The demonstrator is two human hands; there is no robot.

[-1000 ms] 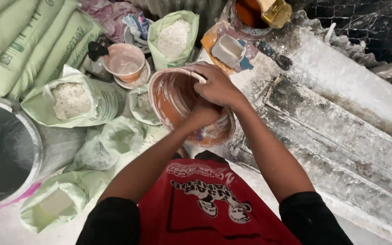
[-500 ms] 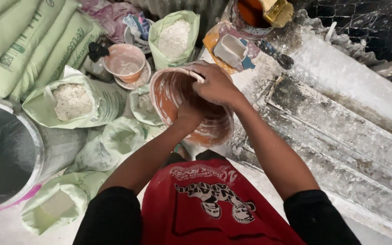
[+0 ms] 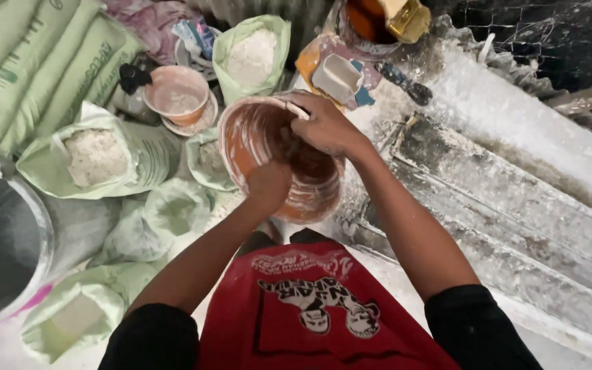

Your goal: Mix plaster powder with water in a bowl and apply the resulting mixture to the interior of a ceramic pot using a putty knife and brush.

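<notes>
Orange plastic, streaked with white powder, makes up the bucket (image 3: 262,147) that sits in the middle of the scene, just beyond the person's knees and red apron (image 3: 310,308). The left hand (image 3: 268,183) grips the near rim of the bucket, its fingers curled over the edge and hidden from view inside. The right hand (image 3: 325,127) reaches in from the far right side, fingers bent and closed around a pale stick-like handle (image 3: 297,109) that juts over the far rim; whatever is at its lower end cannot be made out.

To the left of the bucket, a small green bag (image 3: 207,161) lies against its side. Further left stands an open green sack of white powder (image 3: 94,157), and near left of that the rim of a large grey drum (image 3: 8,240) shows. Another green sack (image 3: 80,315) sits at the near left, beside the person's left arm. Beyond the bucket, a smaller orange tub (image 3: 176,96) rests on a plate, and just right of it a second open sack of white powder (image 3: 251,58) stands upright. Stacked green bags (image 3: 22,62) fill the far left corner. A white rectangular cup (image 3: 337,77) lies just beyond the right hand. Corrugated grey sheeting (image 3: 515,205), dusted white, runs along the right side.
</notes>
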